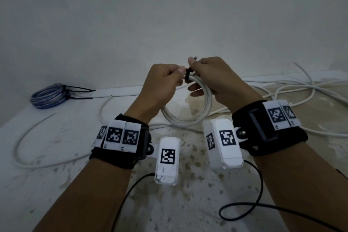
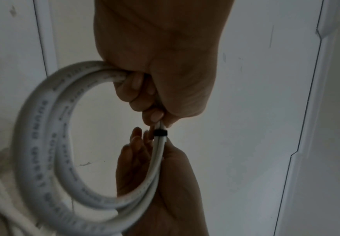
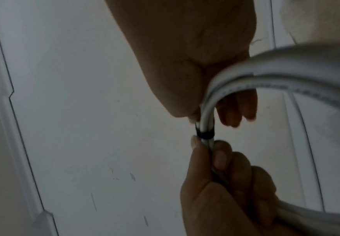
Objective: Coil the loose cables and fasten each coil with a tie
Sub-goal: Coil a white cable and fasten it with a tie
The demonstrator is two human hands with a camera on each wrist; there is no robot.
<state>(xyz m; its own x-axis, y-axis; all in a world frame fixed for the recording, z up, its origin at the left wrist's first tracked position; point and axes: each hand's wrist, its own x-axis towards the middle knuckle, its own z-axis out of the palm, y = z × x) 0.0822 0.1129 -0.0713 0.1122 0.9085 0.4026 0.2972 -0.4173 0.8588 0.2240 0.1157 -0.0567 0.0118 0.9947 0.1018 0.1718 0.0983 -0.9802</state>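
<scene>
In the head view, a white cable coil (image 1: 188, 111) is held up above the floor (image 1: 56, 156) by the left hand (image 1: 160, 84) and the right hand (image 1: 216, 81), a black tie (image 1: 187, 75) wrapped round it between them. A tied blue coil (image 1: 49, 96) is seen at the far left, loose white cables (image 1: 310, 88) at the right.

In the left wrist view, the strands are gripped by curled fingers (image 2: 156, 115) just above the tie.

In the right wrist view, the strands beside the tie are pinched by thumb and fingers (image 3: 229, 110).
</scene>
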